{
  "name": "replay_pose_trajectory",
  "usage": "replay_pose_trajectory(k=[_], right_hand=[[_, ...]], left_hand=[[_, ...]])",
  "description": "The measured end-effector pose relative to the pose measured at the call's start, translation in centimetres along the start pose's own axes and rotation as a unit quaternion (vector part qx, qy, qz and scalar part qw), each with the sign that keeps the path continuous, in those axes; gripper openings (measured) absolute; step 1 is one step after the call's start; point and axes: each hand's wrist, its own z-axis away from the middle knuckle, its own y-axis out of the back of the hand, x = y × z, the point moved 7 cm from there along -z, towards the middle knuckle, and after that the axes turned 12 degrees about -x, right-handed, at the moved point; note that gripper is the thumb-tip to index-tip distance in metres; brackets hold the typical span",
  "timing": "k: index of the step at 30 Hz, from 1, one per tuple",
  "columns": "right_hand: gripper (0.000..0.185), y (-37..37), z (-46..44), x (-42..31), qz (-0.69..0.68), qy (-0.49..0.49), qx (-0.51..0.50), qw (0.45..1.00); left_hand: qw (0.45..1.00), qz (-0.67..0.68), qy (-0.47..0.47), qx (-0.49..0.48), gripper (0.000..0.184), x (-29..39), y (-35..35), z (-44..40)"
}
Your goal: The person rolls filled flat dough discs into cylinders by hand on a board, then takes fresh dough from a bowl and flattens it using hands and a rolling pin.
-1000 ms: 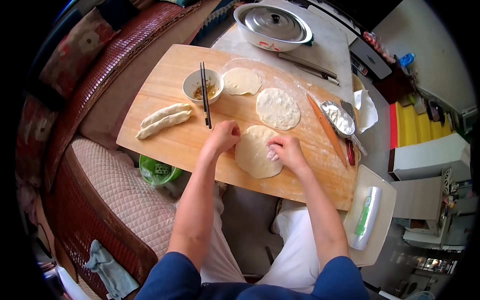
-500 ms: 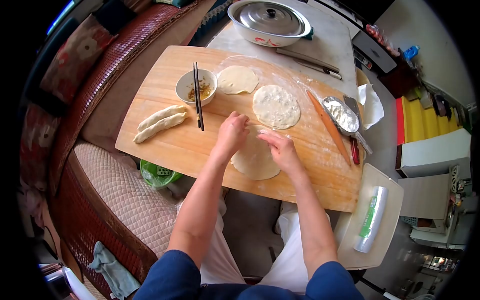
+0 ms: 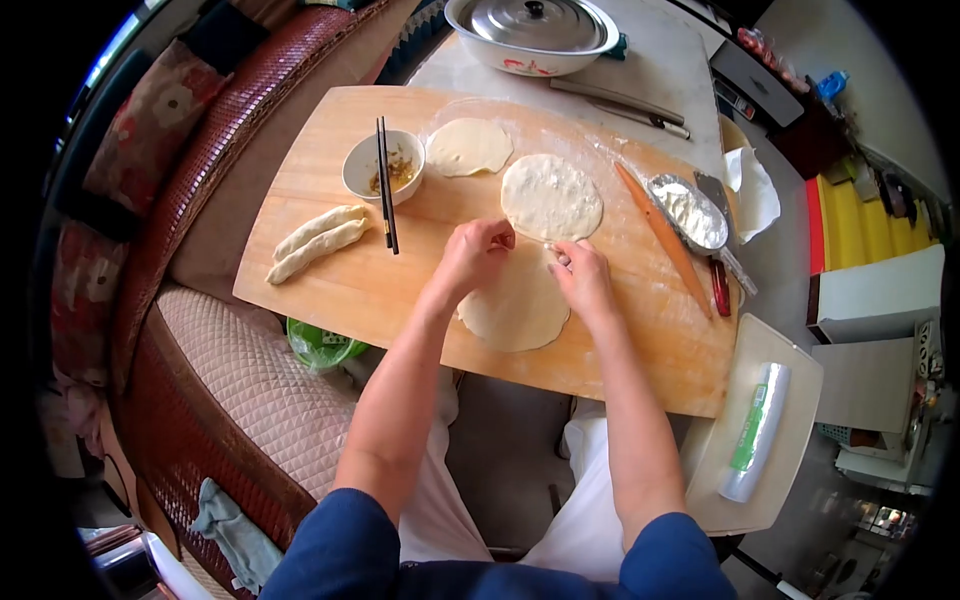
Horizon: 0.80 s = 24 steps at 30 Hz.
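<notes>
No legible text, the green label (image 3: 750,430) on the shiny roll (image 3: 768,428) too small and blurred for reading.

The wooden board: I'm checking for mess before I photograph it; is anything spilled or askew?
Mostly tidy. Loose flour whitens the wooden board around the rolling pin, though that fits dough work. The chopsticks lie across the bowl, overhanging its rim, so a bump might tip them. The nearest dough round shows no visible tear.
</notes>
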Motion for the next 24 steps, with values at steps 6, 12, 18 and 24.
replay_pose_trajectory(k=[6,12,18,24], right_hand=[[0.027,-0.6,-0.6,1.3,-0.049,-0.006,-0.028,0.998],[0.036,0.6,0.8,-1.4,0.062,-0.101,-0.122,0.985],[0.036,-0.2,1.2,-0.3,0.019,-0.097,-0.095,0.991],[0.033,0.6,0.7,4.5,-0.142,-0.105,-0.042,0.983]], left_hand=[[0.997,0.023,-0.067,0.020,0.026,1.3,0.8,0.7],[0.992,-0.124,0.005,-0.036,0.026,0.8,0.9,0.8],[0.990,-0.140,0.032,-0.016,0.025,0.2,1.3,1.4],[0.967,0.078,0.168,-0.174,0.021,-0.4,-2.3,3.7]])
